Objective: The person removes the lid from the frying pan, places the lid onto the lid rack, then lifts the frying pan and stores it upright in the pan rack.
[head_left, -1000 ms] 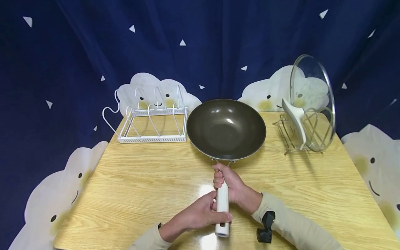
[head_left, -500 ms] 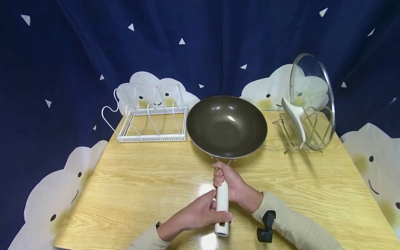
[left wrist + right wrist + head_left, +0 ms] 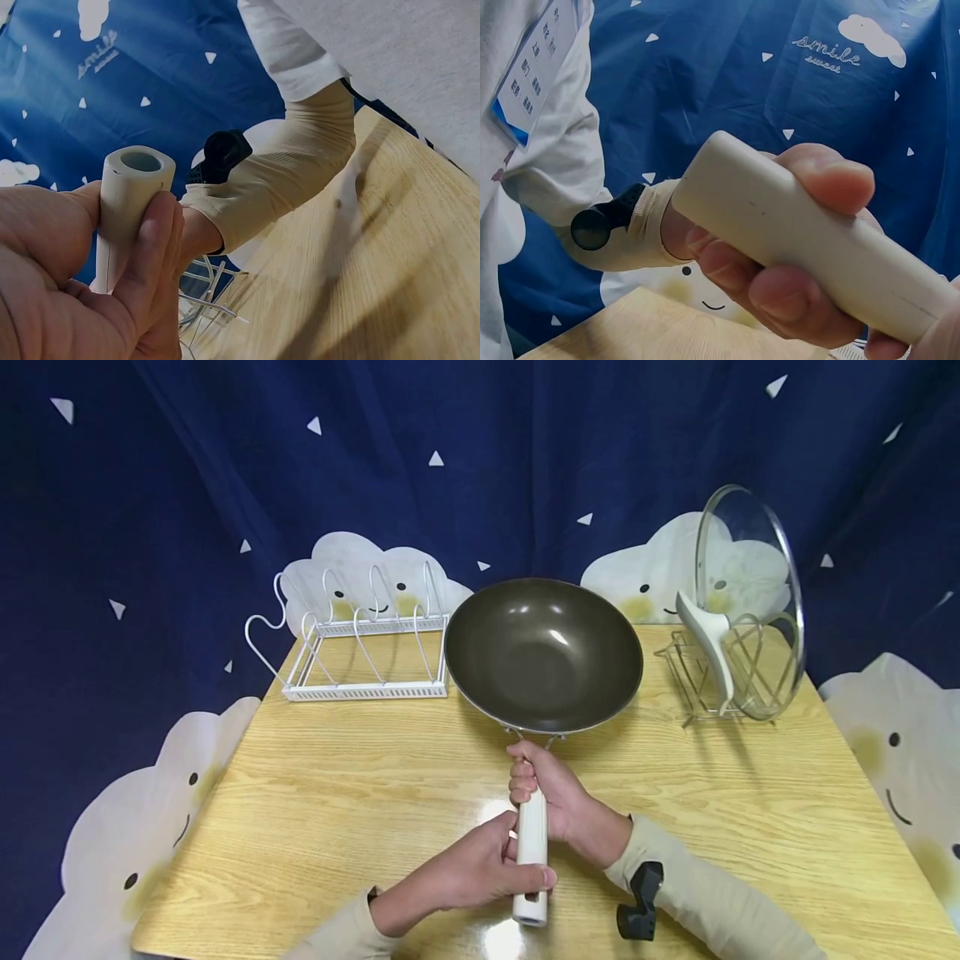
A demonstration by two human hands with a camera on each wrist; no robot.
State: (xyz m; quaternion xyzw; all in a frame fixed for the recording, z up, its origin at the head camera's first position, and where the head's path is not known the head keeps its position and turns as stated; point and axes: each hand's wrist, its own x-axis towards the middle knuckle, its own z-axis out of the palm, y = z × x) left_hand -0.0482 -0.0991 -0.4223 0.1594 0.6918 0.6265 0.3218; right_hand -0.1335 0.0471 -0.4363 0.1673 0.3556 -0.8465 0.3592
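A dark brown wok (image 3: 543, 656) with a cream handle (image 3: 532, 831) is held over the middle of the wooden table, its hollow facing up and toward me. My right hand (image 3: 555, 793) grips the handle close to the bowl. Nearer the end, my left hand (image 3: 487, 864) holds the same handle, thumb across its top by the hanging slot. In the left wrist view the hollow butt of the handle (image 3: 135, 187) pokes up between thumb and fingers. The right wrist view has the left hand's fingers (image 3: 787, 296) wrapped around the handle's end.
To the wok's left stands a white wire rack (image 3: 367, 692) with several upright loops. At right, a small metal stand (image 3: 693, 685) bears a glass lid (image 3: 750, 543) with a cream handle, tilted upright. A blue curtain (image 3: 480, 460) hangs behind the wooden table (image 3: 322, 802).
The wok's bowl has risen slightly in the head view, tipping a little more toward me. Both hands keep their hold on the handle and have shifted only slightly.
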